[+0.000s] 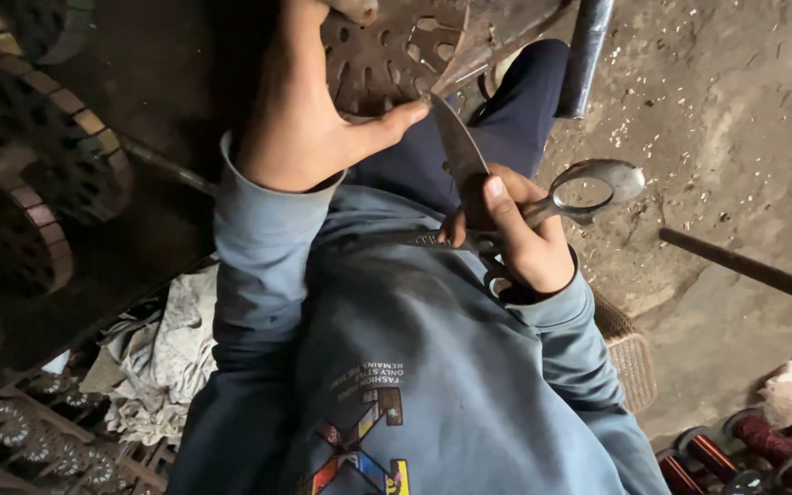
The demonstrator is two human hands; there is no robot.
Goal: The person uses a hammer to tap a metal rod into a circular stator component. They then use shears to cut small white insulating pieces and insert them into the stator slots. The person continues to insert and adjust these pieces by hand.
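Nearest the camera, at about six o'clock, is the person's own blue-grey sweatshirt (pixel 396 367). Just beyond it, toward three o'clock of centre, the right hand (pixel 515 229) is clamped on a pair of large metal scissors (pixel 469 165): the fingers are wrapped around the handles near the pivot, the thumb lying along the blade's base, one handle loop (pixel 588 188) standing free at three o'clock. The blades point toward twelve o'clock and stand a little apart.

At eleven o'clock the left hand (pixel 300 119) is half closed, thumb stretched so its tip touches the blade near its point; whether its fingers grip anything past the top edge cannot be told.

The scissors look heavy, stiff and hard, all steel, likely slick where worn, with a sharp edge and tip. The safe hold appears to be the loops and shank, not the blade the thumb steadies.

Farther off, a perforated metal disc (pixel 382 55) lies at twelve o'clock, stacked slotted cores (pixel 38 165) at nine, rags (pixel 167 357) at seven, copper-wire spools (pixel 753 454) at four.
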